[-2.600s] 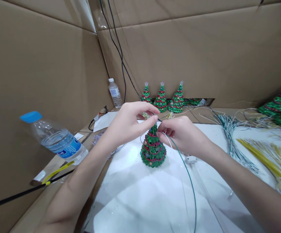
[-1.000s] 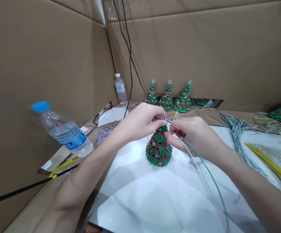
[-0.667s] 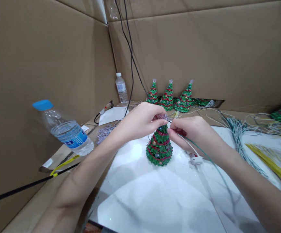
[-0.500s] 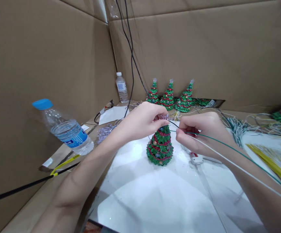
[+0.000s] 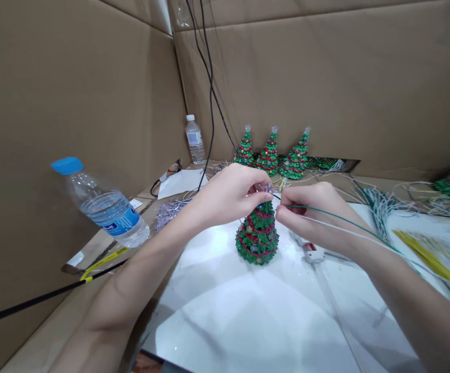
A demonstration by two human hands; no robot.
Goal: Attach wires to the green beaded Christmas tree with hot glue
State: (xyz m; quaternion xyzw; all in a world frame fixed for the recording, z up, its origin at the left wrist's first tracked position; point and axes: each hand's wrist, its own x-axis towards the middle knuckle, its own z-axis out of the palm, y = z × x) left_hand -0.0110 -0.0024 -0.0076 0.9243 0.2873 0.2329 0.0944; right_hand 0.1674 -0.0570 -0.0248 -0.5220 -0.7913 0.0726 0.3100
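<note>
A small green tree [image 5: 257,238] with red garland stands upright on the white board [image 5: 209,311]. My left hand [image 5: 240,194] pinches the clear star piece [image 5: 265,187] at its top. Just right of the treetop, my right hand [image 5: 312,215] is closed on thin wires; a green wire [image 5: 337,215] and a white wire [image 5: 339,228] trail from it across my right wrist. A short dark wire end runs between the two hands. The exact grip of the right fingertips is partly hidden.
Three similar trees [image 5: 269,155] stand at the back. Left are a large water bottle [image 5: 116,215], a smaller bottle [image 5: 196,140] and clear star pieces [image 5: 168,211]. A white corded tool [image 5: 313,253] lies under my right hand. Yellow wires [image 5: 430,259] lie right; black cables hang behind.
My right hand has moved slightly left, closer to the treetop and my left hand, bringing the wires along. My left hand has barely moved and still pinches the top.
</note>
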